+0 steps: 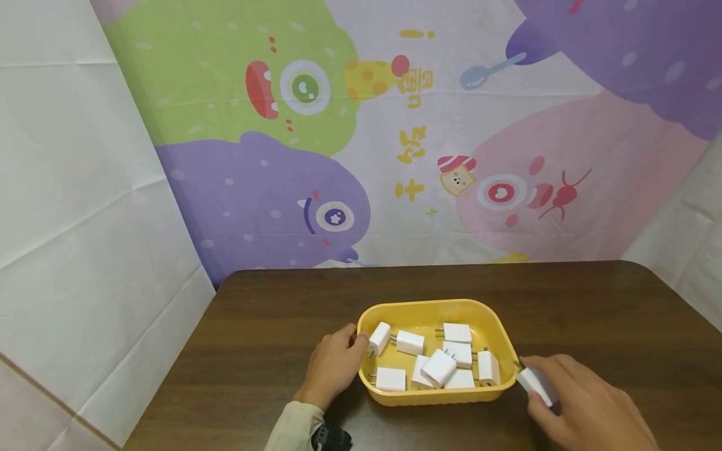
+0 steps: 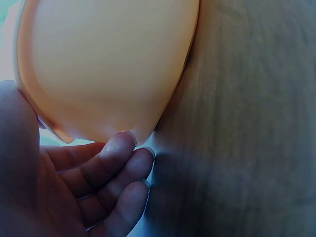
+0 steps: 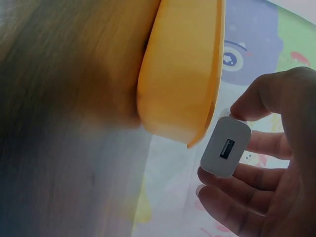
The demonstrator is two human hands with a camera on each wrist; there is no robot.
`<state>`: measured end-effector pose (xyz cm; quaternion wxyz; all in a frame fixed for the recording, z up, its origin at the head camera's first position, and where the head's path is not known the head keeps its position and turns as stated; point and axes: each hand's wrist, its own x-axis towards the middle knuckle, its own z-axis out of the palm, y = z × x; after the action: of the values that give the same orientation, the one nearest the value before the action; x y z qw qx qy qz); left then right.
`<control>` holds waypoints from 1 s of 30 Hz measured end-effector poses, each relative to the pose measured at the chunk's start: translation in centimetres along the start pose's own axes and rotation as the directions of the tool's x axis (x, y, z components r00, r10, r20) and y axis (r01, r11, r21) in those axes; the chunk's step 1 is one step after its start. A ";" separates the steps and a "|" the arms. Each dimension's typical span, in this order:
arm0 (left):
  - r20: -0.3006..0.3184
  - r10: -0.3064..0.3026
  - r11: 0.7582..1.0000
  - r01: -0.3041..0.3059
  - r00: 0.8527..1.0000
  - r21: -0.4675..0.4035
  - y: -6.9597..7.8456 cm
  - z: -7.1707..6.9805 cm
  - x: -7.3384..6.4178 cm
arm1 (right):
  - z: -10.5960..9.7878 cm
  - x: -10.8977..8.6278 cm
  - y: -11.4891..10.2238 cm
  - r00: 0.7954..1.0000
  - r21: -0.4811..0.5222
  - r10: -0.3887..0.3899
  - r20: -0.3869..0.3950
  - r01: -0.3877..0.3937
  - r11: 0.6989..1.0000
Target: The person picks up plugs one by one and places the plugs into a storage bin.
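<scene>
A yellow plastic basket (image 1: pixel 434 398) stands on the table with several white USB charger plugs inside, among them one charger (image 1: pixel 390 379) at the front left. My left hand (image 1: pixel 334 364) holds the basket's left end, thumb at the rim and fingers (image 2: pixel 118 148) against the outer wall. Just off the right end, my right hand (image 1: pixel 592 401) pinches another white USB charger (image 1: pixel 537 386) between thumb and fingers. Its metal prongs point toward the basket rim. The right wrist view shows the USB port (image 3: pixel 227 148) in the charger's end face.
The dark wooden table (image 1: pixel 271 307) has rounded far corners. A cloth with cartoon monsters (image 1: pixel 333 188) hangs behind it, and white sheets (image 1: pixel 84 188) flank both sides. There is a black watch (image 1: pixel 331 438) on the left wrist, by a light sleeve.
</scene>
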<state>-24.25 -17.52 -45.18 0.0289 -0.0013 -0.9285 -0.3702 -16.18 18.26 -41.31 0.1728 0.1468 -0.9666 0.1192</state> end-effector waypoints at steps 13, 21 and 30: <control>-0.015 0.004 1.000 -0.003 1.000 0.010 0.0 -0.2 -0.1 | -0.3 1.1 -1.2 0.991 -0.001 -0.098 -0.090 0.098 0.995; -0.009 -0.002 1.000 0.002 1.000 -0.008 -0.1 0.0 0.0 | -0.2 2.4 -2.0 0.971 0.008 -0.175 -0.160 0.179 0.984; -0.004 0.001 1.000 -0.001 1.000 0.004 0.0 0.0 0.0 | 0.5 4.1 -3.4 0.946 0.022 -0.239 -0.217 0.250 0.968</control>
<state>-24.26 -17.50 -45.19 0.0307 -0.0008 -0.9291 -0.3685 -18.86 13.96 -39.66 0.2849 0.2561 -0.9137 0.1358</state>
